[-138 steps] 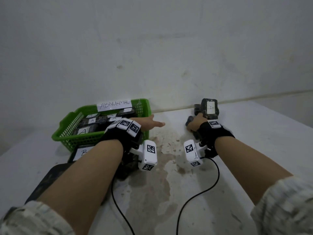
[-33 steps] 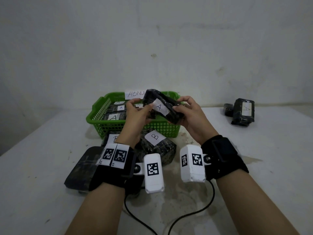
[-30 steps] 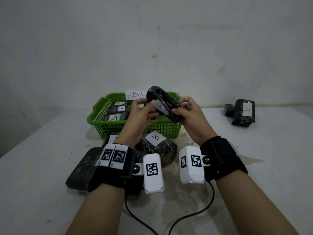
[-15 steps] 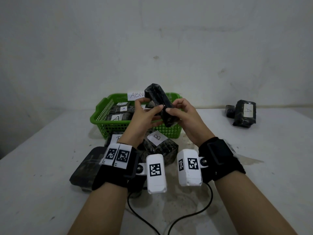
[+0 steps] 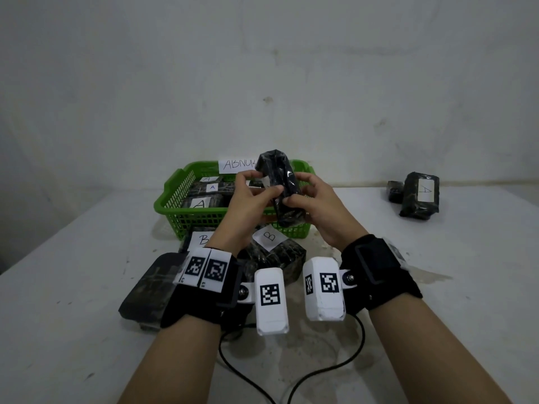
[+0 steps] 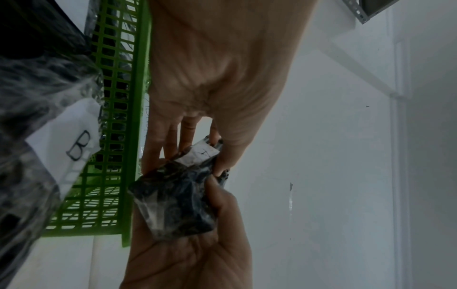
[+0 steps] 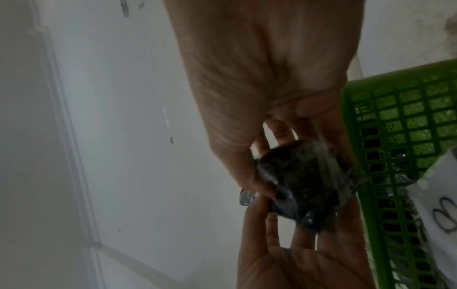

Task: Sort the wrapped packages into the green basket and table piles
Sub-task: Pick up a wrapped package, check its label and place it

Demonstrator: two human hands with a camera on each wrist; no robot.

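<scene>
Both hands hold one black wrapped package (image 5: pixel 280 188) upright in the air, just in front of the green basket (image 5: pixel 186 217). My left hand (image 5: pixel 250 196) pinches its left side and my right hand (image 5: pixel 309 199) grips its right side. Its white label (image 6: pixel 200 154) faces away from the head camera, toward the basket. In the left wrist view the package (image 6: pixel 175 201) sits between both sets of fingers; in the right wrist view the same package (image 7: pixel 306 187) is gripped beside the basket wall (image 7: pixel 400 136).
The basket holds several packages marked A (image 5: pixel 201 202) and carries a paper sign (image 5: pixel 236 166). Two packages marked B (image 5: pixel 271 252) and a flat dark one (image 5: pixel 148 290) lie on the table before it. Two packages (image 5: pixel 420 196) lie at the far right. Cables (image 5: pixel 320 371) trail near me.
The package has been turned in both hands from lying tilted with its A label toward me to standing on end with the label turned away. The hands stayed in front of the basket.
</scene>
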